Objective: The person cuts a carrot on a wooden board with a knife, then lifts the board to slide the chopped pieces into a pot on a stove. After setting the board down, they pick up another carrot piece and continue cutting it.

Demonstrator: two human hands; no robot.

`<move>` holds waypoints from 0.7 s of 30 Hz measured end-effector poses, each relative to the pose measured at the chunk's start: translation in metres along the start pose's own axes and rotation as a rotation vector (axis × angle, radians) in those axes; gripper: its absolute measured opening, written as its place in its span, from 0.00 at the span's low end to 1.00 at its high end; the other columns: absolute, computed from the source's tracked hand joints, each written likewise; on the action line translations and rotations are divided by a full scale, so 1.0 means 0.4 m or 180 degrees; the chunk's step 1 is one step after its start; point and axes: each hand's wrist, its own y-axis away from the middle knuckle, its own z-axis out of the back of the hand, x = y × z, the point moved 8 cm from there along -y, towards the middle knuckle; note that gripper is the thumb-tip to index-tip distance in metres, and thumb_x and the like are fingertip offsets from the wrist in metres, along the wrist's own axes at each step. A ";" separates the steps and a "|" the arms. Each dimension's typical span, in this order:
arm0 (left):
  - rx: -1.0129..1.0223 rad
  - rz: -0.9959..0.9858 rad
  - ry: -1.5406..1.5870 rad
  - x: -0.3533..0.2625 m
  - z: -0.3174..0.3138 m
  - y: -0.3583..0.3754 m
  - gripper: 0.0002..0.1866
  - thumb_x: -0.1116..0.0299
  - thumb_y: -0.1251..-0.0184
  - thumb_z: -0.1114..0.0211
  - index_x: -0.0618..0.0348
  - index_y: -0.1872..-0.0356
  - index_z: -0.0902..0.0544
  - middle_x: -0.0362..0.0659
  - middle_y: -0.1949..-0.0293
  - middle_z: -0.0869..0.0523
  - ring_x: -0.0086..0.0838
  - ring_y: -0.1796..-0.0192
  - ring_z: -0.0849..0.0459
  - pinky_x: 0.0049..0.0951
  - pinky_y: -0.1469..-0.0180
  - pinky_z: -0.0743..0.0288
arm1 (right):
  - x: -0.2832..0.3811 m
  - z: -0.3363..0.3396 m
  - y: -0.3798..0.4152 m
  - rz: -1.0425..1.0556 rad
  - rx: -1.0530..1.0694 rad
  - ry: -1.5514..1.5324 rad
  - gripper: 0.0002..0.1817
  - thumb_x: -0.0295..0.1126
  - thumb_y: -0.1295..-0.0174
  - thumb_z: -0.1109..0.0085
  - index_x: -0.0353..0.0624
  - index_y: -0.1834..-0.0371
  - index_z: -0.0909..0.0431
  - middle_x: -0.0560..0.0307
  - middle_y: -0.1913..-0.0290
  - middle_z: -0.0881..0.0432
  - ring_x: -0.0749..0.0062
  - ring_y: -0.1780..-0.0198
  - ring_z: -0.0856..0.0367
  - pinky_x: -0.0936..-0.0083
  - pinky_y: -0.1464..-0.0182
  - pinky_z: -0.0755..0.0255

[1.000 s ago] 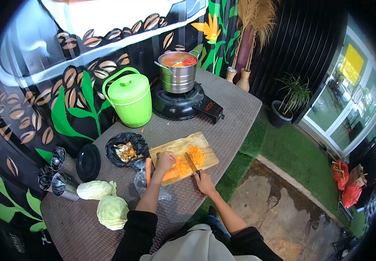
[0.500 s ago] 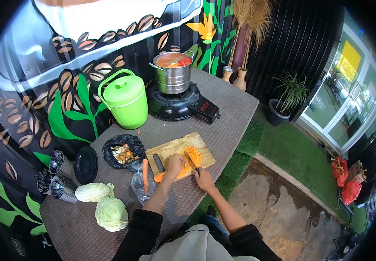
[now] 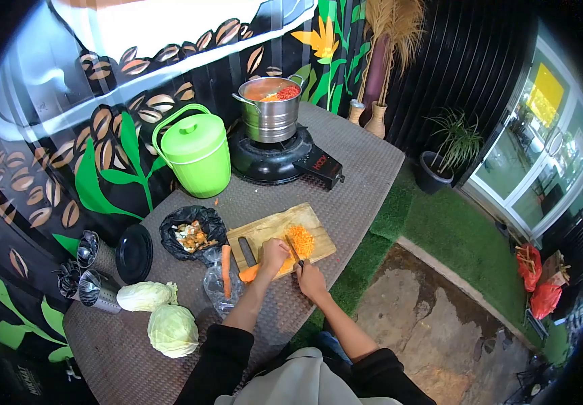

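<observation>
On a wooden cutting board (image 3: 270,231), my left hand (image 3: 275,253) is closed over a carrot (image 3: 249,273), whose thick end sticks out to the left. My right hand (image 3: 310,280) grips a knife (image 3: 294,251) by its dark handle, the blade beside my left fingertips. Finely diced carrot (image 3: 301,240) lies heaped along the blade's far side. Left of my left hand, a dark flat-handled tool (image 3: 246,250) rests on the board. Another whole carrot (image 3: 226,270) lies off the board, on a clear plastic bag (image 3: 213,287).
A steel pot (image 3: 270,121) with chopped red and orange food sits on a black stove (image 3: 268,162), beside a green lidded bucket (image 3: 200,158). A black bag of scraps (image 3: 193,236), cabbage (image 3: 173,331), napa cabbage (image 3: 146,296) and cutlery cups (image 3: 99,293) stand left.
My right hand and the knife have shifted slightly left, closer to my left hand. My left hand stays on the carrot. The view has tilted a little.
</observation>
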 end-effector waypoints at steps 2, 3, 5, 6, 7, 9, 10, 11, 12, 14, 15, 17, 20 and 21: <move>0.0078 0.0009 0.0057 0.006 0.004 -0.003 0.06 0.79 0.55 0.31 0.67 0.72 0.16 0.49 0.74 0.13 0.27 0.70 0.13 0.23 0.66 0.22 | 0.000 0.004 -0.004 -0.0001 0.0021 0.0052 0.24 0.46 0.32 0.58 0.32 0.52 0.31 0.32 0.62 0.21 0.38 0.59 0.20 0.51 0.55 0.26; 0.0068 0.0015 0.0056 0.015 0.005 -0.005 0.06 0.79 0.55 0.31 0.67 0.72 0.16 0.49 0.74 0.13 0.27 0.70 0.13 0.23 0.66 0.22 | 0.003 0.003 -0.005 0.0009 0.0027 0.0054 0.24 0.46 0.32 0.58 0.32 0.52 0.31 0.32 0.62 0.21 0.38 0.59 0.20 0.51 0.55 0.26; 0.0045 -0.0017 0.0414 0.029 0.000 -0.007 0.05 0.74 0.56 0.30 0.57 0.74 0.13 0.47 0.76 0.14 0.30 0.73 0.14 0.27 0.68 0.22 | 0.000 0.005 -0.002 -0.0046 0.0004 -0.0018 0.24 0.46 0.32 0.59 0.33 0.52 0.31 0.32 0.62 0.21 0.38 0.59 0.20 0.50 0.56 0.26; 0.0047 -0.0013 0.0417 0.018 0.005 -0.002 0.05 0.74 0.56 0.30 0.57 0.74 0.13 0.47 0.76 0.14 0.30 0.73 0.14 0.27 0.68 0.22 | 0.003 0.004 0.001 -0.0049 0.0008 -0.0015 0.24 0.46 0.32 0.59 0.33 0.52 0.31 0.32 0.62 0.21 0.38 0.59 0.20 0.50 0.56 0.26; -0.0006 -0.0051 0.0051 0.004 0.013 0.004 0.06 0.72 0.56 0.29 0.56 0.73 0.13 0.46 0.75 0.13 0.30 0.72 0.14 0.28 0.66 0.22 | 0.005 0.000 0.005 -0.0102 0.0020 0.0001 0.23 0.46 0.32 0.58 0.33 0.52 0.31 0.32 0.62 0.20 0.38 0.59 0.20 0.50 0.56 0.26; -0.0054 -0.0085 -0.0316 -0.002 0.018 0.005 0.06 0.71 0.55 0.29 0.55 0.72 0.12 0.45 0.74 0.13 0.31 0.71 0.14 0.28 0.65 0.22 | 0.008 0.000 0.010 -0.0159 0.0035 0.0015 0.23 0.46 0.32 0.58 0.33 0.52 0.31 0.32 0.63 0.20 0.38 0.59 0.20 0.50 0.56 0.26; -0.0036 -0.0083 -0.0297 0.008 0.013 0.000 0.07 0.70 0.55 0.29 0.54 0.72 0.12 0.45 0.74 0.13 0.31 0.70 0.14 0.28 0.64 0.22 | 0.011 0.002 0.011 -0.0148 0.0032 0.0023 0.23 0.46 0.32 0.58 0.32 0.52 0.31 0.32 0.63 0.20 0.38 0.58 0.20 0.49 0.56 0.26; -0.0019 -0.0077 -0.0277 0.018 0.008 -0.001 0.07 0.69 0.55 0.28 0.53 0.71 0.12 0.44 0.74 0.13 0.31 0.69 0.14 0.28 0.63 0.22 | 0.016 0.004 0.012 -0.0135 0.0031 0.0032 0.23 0.46 0.33 0.58 0.32 0.52 0.31 0.31 0.63 0.20 0.38 0.58 0.20 0.49 0.56 0.26; -0.0020 -0.0067 -0.0275 0.018 0.010 0.000 0.07 0.69 0.55 0.28 0.53 0.71 0.12 0.44 0.74 0.13 0.31 0.69 0.14 0.28 0.63 0.22 | 0.015 0.002 0.008 -0.0134 0.0041 0.0036 0.23 0.46 0.33 0.58 0.32 0.52 0.31 0.31 0.63 0.20 0.38 0.58 0.20 0.49 0.56 0.26; -0.0054 -0.0236 -0.0455 0.004 0.018 0.002 0.07 0.69 0.56 0.28 0.54 0.71 0.12 0.44 0.74 0.13 0.32 0.69 0.14 0.29 0.63 0.22 | 0.016 0.002 0.000 -0.0079 0.0069 0.0103 0.23 0.46 0.33 0.58 0.32 0.53 0.32 0.31 0.64 0.20 0.38 0.58 0.20 0.49 0.56 0.26; -0.0057 -0.0233 -0.0449 0.003 0.019 0.003 0.07 0.69 0.56 0.28 0.54 0.71 0.12 0.44 0.74 0.13 0.32 0.69 0.14 0.29 0.63 0.22 | 0.018 0.004 -0.001 -0.0078 0.0070 0.0110 0.23 0.46 0.33 0.58 0.32 0.53 0.32 0.31 0.64 0.20 0.38 0.58 0.20 0.49 0.56 0.26; -0.0027 -0.0170 -0.0375 0.003 0.022 0.004 0.08 0.69 0.57 0.27 0.53 0.72 0.12 0.45 0.74 0.14 0.33 0.70 0.14 0.30 0.63 0.22 | 0.026 0.004 -0.004 -0.0044 0.0147 0.0151 0.22 0.45 0.32 0.58 0.32 0.53 0.32 0.31 0.64 0.20 0.38 0.59 0.20 0.49 0.56 0.26; -0.0003 -0.0304 -0.0357 -0.014 0.031 0.010 0.07 0.69 0.57 0.27 0.54 0.73 0.12 0.46 0.73 0.14 0.35 0.70 0.14 0.31 0.63 0.22 | 0.029 -0.009 0.015 -0.0144 -0.0049 0.0252 0.21 0.43 0.32 0.58 0.33 0.52 0.33 0.32 0.65 0.20 0.40 0.59 0.19 0.51 0.56 0.26; -0.0009 -0.0300 -0.0350 -0.015 0.030 0.009 0.07 0.69 0.57 0.27 0.54 0.73 0.12 0.46 0.73 0.14 0.35 0.70 0.14 0.31 0.63 0.22 | 0.031 -0.013 0.015 -0.0140 -0.0047 0.0260 0.21 0.43 0.32 0.58 0.33 0.52 0.33 0.32 0.65 0.20 0.40 0.59 0.19 0.51 0.56 0.26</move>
